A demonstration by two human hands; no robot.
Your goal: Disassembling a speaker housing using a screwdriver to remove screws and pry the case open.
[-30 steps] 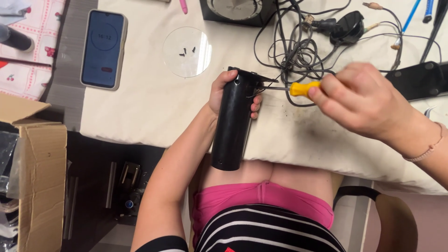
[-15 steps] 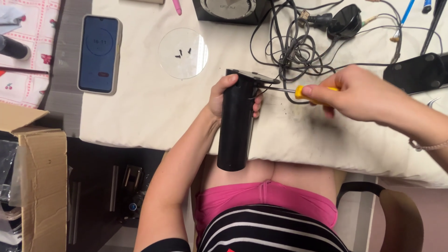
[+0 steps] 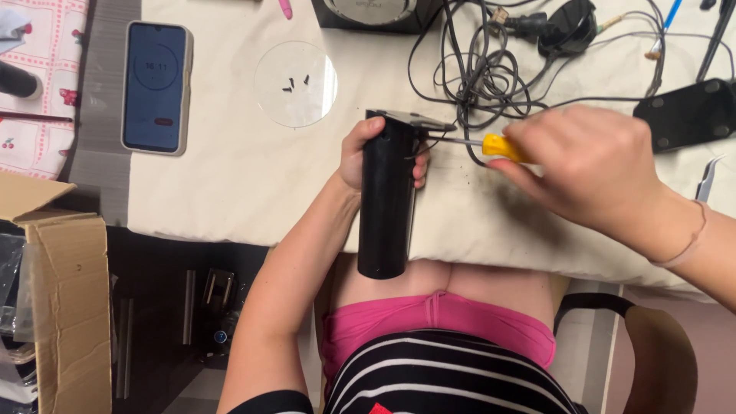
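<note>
Cream table (image 3: 230, 184): left hand (image 3: 360, 153) round black cylinder (image 3: 387, 199) (upright), right hand (image 3: 590, 169) gripping yellow-handled screwdriver (image 3: 491, 144).

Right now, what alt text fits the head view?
A left hand grips a black cylinder over a cloth-covered table while the right hand works a yellow-handled screwdriver at its top. A phone and tangled cables lie nearby.

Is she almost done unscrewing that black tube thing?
Partly, it seems. Three small black screws already lie on the round clear dish. Right now the left hand grips the black cylinder while the right hand works the yellow-handled screwdriver at its top end. The metal plate there is still on, so that looks left to do.
</note>
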